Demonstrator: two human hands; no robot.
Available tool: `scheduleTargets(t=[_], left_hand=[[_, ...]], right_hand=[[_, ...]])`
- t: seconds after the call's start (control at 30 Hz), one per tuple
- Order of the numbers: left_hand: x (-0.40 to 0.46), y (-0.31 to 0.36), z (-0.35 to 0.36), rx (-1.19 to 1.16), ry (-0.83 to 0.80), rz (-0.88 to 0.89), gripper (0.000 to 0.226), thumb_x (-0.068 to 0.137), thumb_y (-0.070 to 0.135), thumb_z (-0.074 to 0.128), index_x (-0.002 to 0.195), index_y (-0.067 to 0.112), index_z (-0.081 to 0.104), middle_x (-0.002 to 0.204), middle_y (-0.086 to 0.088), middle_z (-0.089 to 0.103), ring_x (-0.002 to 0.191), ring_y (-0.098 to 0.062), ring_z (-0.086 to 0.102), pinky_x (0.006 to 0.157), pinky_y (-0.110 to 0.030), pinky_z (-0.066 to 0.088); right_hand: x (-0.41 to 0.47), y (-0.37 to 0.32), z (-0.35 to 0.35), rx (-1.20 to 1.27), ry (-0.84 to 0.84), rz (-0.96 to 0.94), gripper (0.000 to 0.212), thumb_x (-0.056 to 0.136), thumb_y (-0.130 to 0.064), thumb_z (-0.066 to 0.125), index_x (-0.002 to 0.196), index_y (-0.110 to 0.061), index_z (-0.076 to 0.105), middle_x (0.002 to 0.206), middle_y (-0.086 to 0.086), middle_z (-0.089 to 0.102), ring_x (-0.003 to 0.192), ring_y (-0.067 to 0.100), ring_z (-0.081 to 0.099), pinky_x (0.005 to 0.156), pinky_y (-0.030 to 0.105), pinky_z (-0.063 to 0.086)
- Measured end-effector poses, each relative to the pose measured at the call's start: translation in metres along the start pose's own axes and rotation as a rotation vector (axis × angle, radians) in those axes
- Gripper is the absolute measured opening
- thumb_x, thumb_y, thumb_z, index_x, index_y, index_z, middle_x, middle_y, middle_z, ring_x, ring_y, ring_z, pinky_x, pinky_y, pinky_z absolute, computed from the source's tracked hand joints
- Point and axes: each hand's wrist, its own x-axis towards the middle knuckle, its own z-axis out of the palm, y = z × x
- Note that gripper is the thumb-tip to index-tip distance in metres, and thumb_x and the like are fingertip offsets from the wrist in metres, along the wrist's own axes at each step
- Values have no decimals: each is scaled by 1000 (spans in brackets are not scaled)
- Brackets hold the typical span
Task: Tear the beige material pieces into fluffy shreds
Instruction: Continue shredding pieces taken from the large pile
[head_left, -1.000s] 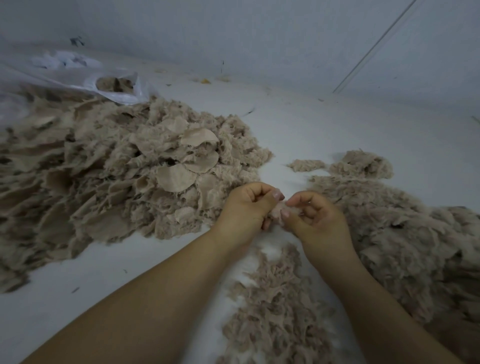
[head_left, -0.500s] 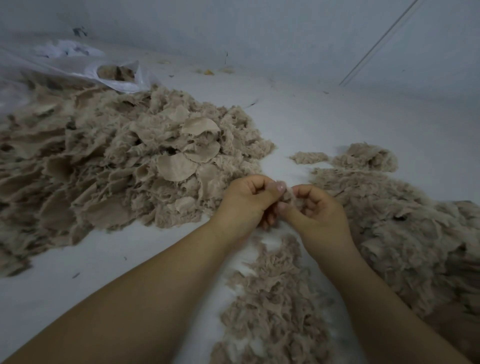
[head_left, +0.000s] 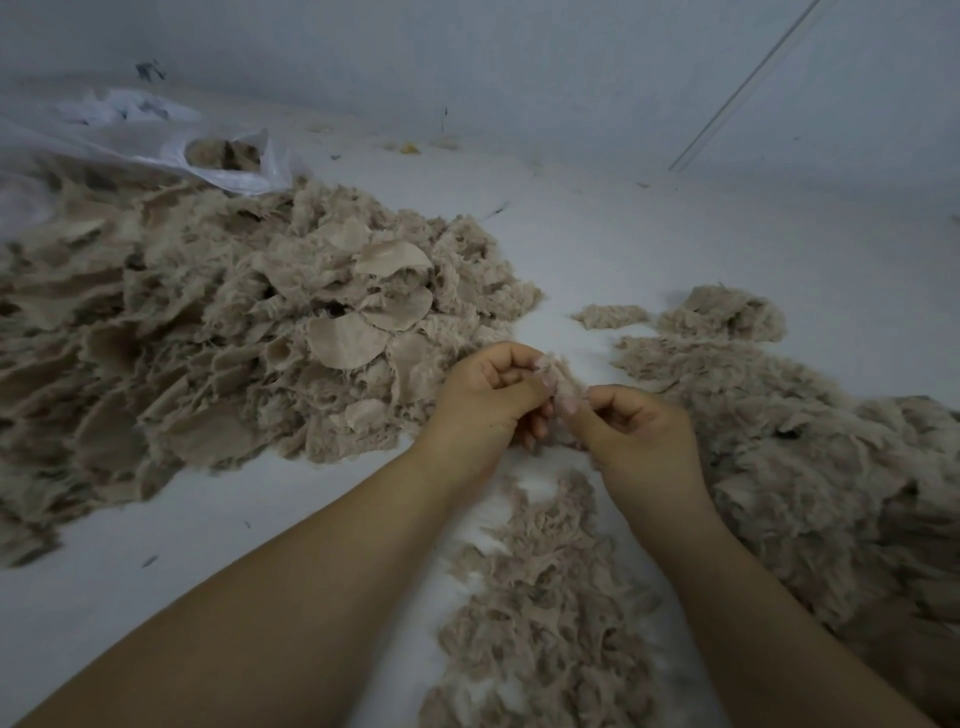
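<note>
The left hand (head_left: 485, 402) and right hand (head_left: 631, 434), fingers curled, pinch one small beige piece (head_left: 558, 376) between them, with the untorn heap (head_left: 249, 338) to their left, fluffy shreds (head_left: 810, 457) to their right and more shreds (head_left: 545, 597) beneath the wrists.

beige pieces (head_left: 343, 340): thin woven cloth, matt, frayed fuzzy edges. shreds (head_left: 540, 613): soft, fluffy, fibrous, matt. floor (head_left: 649, 249): smooth, pale, dull sheen. bag (head_left: 156, 150): thin translucent plastic, crinkled, slightly glossy.
</note>
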Motion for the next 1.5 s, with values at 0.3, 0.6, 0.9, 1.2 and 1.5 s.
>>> scheduleTargets(t=[0.3,0.6,0.9,1.2,1.5], left_hand=[[-1,-1,4,98,-35,9,30,84,20,71,80,-6,55,68,-23,59,51,-22,54,46,-28,46],[0,5,1,-54,-25,-55,26,97,5,51,71,8,57,61,-11,59,52,-22,53,51,-31,44],[-2,6,4,89,-57,-80,38,88,33,69,92,-4,57,73,-22,65,52,-30,60,42,-30,47],[-6,10,3,49,-34,-119,20,97,11,56,83,-3,52,58,-16,60,40,-24,53,38,-25,39],[0,10,-4,-120,137,-141,24,99,11,51,75,11,51,48,-7,54,32,-18,41,37,-22,26]], right_hand=[[0,5,0,-111,75,-16,7,82,-8,80,80,-10,74,76,8,72,65,15,66,61,23,54],[1,-3,-3,154,115,151,18,89,-15,73,72,-19,78,70,4,72,61,12,63,56,20,50],[2,-3,-3,169,125,166,18,92,-18,70,77,-18,79,81,17,74,74,25,69,70,30,55],[3,2,-1,-1,29,63,20,88,-21,74,71,-11,69,55,-2,65,51,5,59,51,15,47],[7,1,-16,122,-35,114,25,93,-7,66,70,-16,71,58,-5,64,51,5,54,54,17,45]])
